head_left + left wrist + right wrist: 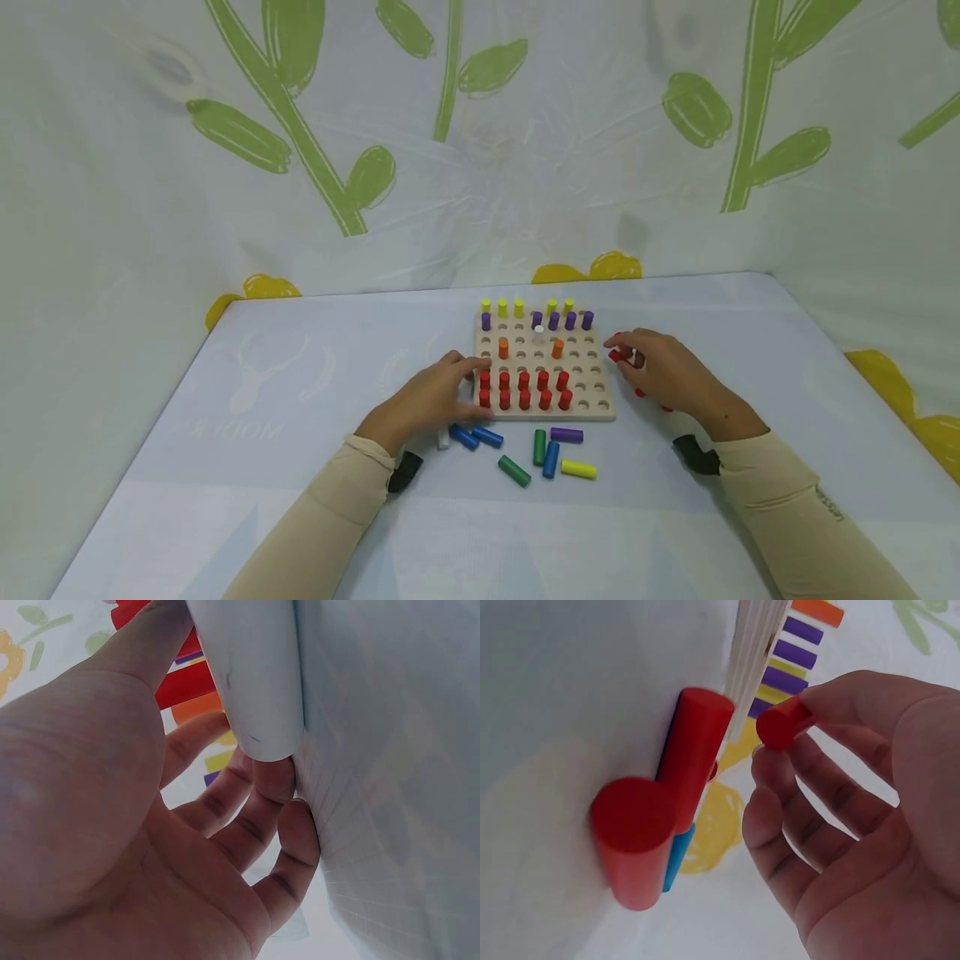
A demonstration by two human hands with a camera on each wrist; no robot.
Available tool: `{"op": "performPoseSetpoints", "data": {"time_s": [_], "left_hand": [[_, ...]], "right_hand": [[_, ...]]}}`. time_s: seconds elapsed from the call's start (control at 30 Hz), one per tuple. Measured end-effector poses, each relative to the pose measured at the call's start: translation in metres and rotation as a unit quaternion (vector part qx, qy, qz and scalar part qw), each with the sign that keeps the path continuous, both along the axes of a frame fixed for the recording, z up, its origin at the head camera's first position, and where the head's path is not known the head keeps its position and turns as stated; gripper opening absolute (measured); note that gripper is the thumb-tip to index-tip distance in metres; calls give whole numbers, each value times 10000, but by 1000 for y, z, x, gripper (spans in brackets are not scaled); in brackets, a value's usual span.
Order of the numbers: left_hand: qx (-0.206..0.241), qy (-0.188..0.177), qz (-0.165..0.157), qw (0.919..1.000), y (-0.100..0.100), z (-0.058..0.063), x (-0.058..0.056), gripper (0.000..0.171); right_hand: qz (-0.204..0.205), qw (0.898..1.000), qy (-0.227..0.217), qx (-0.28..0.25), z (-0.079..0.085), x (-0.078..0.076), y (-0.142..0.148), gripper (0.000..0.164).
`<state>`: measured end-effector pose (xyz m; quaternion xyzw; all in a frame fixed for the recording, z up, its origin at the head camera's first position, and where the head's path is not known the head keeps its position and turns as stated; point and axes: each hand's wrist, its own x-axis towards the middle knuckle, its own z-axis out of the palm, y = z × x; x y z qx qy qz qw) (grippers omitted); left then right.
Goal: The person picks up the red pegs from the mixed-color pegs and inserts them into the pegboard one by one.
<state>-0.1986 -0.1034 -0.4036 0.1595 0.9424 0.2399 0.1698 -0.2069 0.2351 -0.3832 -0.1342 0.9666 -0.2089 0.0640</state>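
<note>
A wooden pegboard (606, 408) lies on the table with yellow, purple, white, orange and red pegs upright in it. At its left edge my left hand (431, 396) rests, thumb and index finger spread near the front left corner. A white peg (259, 682) looms before those fingers in the left wrist view. Right of the board, my right hand (667, 371) pinches a red peg (780, 724) between thumb and fingers, above the table. More red pegs (697, 750) lie below this hand, partly hidden by it in the head view.
Loose pegs lie before the board: a blue peg (488, 437), a green peg (514, 471), a purple peg (567, 435), a yellow peg (578, 469) and several others. A patterned cloth (525, 167) hangs behind the table (300, 517).
</note>
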Motion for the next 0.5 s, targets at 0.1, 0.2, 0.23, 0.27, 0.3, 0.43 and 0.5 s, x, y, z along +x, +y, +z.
{"op": "performPoseSetpoints", "data": {"time_s": [0.1, 0.2, 0.23, 0.27, 0.3, 0.43, 0.5], "left_hand": [[-15, -17, 2, 10000, 0, 1, 0, 85], [-59, -16, -7, 10000, 1, 1, 0, 85], [-70, -12, -19, 10000, 1, 1, 0, 85], [-71, -7, -20, 10000, 1, 1, 0, 85], [-68, -5, -26, 10000, 1, 1, 0, 85], [-62, 9, -32, 10000, 1, 2, 1, 85], [-54, 27, -44, 10000, 1, 2, 1, 85]], "right_hand": [[175, 9997, 116, -87, 1, 2, -2, 36], [350, 9988, 338, -54, 2, 4, -5, 33], [402, 9982, 434, -36, 2, 4, -6, 32], [448, 9977, 509, -40, 1, 5, -7, 31], [494, 9970, 589, -56, 1, 5, -8, 30], [623, 9941, 877, -117, -1, 6, -11, 28], [623, 9939, 900, -151, 0, 7, -13, 28]]}}
